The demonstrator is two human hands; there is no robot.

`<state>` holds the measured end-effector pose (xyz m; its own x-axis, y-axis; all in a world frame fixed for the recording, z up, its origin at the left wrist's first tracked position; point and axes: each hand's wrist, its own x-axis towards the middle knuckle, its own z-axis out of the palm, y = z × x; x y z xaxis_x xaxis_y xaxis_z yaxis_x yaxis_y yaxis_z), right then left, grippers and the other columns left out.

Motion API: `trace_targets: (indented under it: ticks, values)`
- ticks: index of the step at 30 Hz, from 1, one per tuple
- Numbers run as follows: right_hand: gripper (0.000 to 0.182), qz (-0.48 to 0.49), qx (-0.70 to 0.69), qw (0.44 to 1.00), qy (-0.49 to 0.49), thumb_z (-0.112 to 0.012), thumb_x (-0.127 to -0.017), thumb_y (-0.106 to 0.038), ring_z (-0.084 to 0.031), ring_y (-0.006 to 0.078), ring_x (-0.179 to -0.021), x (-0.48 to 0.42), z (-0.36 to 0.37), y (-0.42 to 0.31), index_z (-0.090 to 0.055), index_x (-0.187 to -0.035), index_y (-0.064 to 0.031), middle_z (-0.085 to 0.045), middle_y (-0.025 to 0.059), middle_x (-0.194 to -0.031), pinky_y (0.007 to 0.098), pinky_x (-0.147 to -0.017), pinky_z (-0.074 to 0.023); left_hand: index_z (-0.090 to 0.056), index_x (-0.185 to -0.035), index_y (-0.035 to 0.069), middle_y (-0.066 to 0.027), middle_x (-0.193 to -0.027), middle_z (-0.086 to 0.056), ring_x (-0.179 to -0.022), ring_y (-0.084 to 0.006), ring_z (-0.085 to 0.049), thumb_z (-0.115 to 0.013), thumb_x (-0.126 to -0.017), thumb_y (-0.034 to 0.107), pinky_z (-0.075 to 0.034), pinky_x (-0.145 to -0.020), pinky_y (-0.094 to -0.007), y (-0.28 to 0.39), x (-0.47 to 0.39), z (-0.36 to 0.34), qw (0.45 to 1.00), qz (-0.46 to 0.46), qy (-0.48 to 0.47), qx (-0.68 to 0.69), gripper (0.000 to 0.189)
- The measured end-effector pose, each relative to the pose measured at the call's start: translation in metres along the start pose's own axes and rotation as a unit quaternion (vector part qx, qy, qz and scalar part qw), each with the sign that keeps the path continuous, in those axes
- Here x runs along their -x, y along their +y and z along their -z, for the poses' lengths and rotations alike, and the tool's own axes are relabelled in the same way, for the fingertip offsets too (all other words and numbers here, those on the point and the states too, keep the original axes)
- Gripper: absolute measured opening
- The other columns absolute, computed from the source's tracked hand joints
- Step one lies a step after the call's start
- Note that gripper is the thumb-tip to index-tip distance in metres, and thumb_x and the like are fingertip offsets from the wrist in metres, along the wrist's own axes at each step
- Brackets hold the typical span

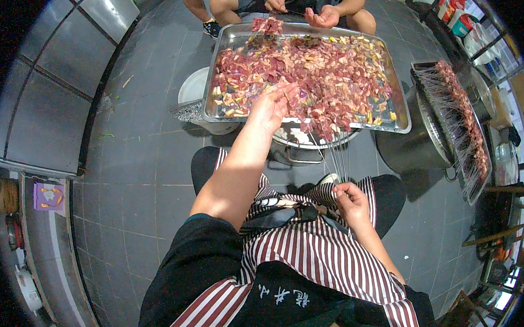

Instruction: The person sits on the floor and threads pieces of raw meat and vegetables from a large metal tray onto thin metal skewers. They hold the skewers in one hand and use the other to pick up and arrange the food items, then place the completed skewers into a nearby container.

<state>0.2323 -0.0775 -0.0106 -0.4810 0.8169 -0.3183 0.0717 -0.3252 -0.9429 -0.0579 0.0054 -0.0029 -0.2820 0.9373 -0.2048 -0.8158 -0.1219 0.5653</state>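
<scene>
A large steel tray [405, 118] holds raw meat pieces [328, 69] mixed with yellowish bits. My left hand [275, 104] is over the tray's near left part, palm up with fingers slightly curled; whether a piece lies in it I cannot tell. My right hand [352, 200] is in front of my lap, with its fingers closed on the end of a metal skewer. Several metal skewers [340, 158] fan out between that hand and the tray's near edge, their far ends carrying meat [327, 121]. Which of them the hand grips is unclear.
Under the tray stand a steel pot [297, 157] and a white bucket [190, 89]. At right, a narrow tray of skewered meat [471, 128] rests by a large pot [396, 146]. Across sits a co-worker, whose hands [323, 17] hold a skewer. Steel cabinets [47, 104] line the left.
</scene>
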Motion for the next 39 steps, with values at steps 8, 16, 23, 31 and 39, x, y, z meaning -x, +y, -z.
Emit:
trace_targets:
  ticks: [8, 16, 23, 31, 39]
  values:
    - [0.005, 0.014, 0.018, 1.000, 0.006, -0.048, -0.080, -0.003, -0.047, 0.0056, -0.067, -0.003, 0.003, 0.008, -0.053, -0.082, -0.0024, -0.054, -0.0001, -0.078, 0.0172, -0.060, -0.0373, -0.041, -0.101, -0.002, -0.0185, -0.097, -0.053, -0.091, -0.0267, -0.054, -0.037, -0.086, 0.011, -0.045, -0.077, -0.0305, 0.005, -0.003, -0.008, 1.000, -0.013, 0.021, -0.008, 0.021]
    - [0.005, 0.015, 0.026, 0.999, 0.017, -0.048, -0.079, 0.000, -0.049, 0.0092, -0.079, -0.004, 0.005, 0.012, -0.053, -0.081, -0.0010, -0.055, 0.0028, -0.082, 0.0197, -0.072, -0.0375, -0.042, -0.100, -0.003, -0.0189, -0.095, -0.054, -0.086, -0.0249, -0.056, -0.043, -0.077, -0.002, -0.046, -0.075, -0.0302, 0.002, 0.006, -0.024, 0.997, -0.040, 0.042, -0.055, 0.023]
    - [0.005, 0.017, 0.026, 1.000, 0.007, -0.048, -0.080, -0.002, -0.049, 0.0087, -0.077, -0.002, 0.003, 0.008, -0.052, -0.082, -0.0009, -0.054, 0.0022, -0.082, 0.0197, -0.071, -0.0379, -0.046, -0.095, -0.003, -0.0173, -0.090, -0.057, -0.080, -0.0230, -0.057, -0.046, -0.076, -0.001, -0.047, -0.072, -0.0289, -0.002, 0.009, -0.023, 0.993, -0.062, 0.054, -0.083, 0.019]
    - [0.005, 0.024, 0.030, 0.999, 0.017, -0.049, -0.080, -0.002, -0.049, 0.0087, -0.078, -0.004, 0.005, 0.015, -0.053, -0.083, -0.0010, -0.055, 0.0023, -0.082, 0.0200, -0.071, -0.0379, -0.050, -0.092, -0.001, -0.0135, -0.083, -0.059, -0.074, -0.0197, -0.059, -0.046, -0.077, 0.004, -0.046, -0.064, -0.0273, -0.006, 0.019, -0.034, 0.993, -0.031, 0.047, -0.104, 0.016]
    - [0.006, 0.064, 0.029, 0.997, 0.012, -0.044, -0.083, -0.005, -0.029, 0.0006, -0.041, -0.003, -0.001, 0.014, -0.050, -0.084, -0.0041, -0.041, -0.0063, -0.055, 0.0155, -0.037, -0.0211, -0.052, -0.090, -0.002, -0.0125, -0.083, -0.060, -0.073, -0.0187, -0.059, -0.049, -0.076, 0.008, -0.046, -0.065, -0.0289, -0.012, 0.022, -0.026, 0.991, 0.001, 0.030, -0.132, 0.017]
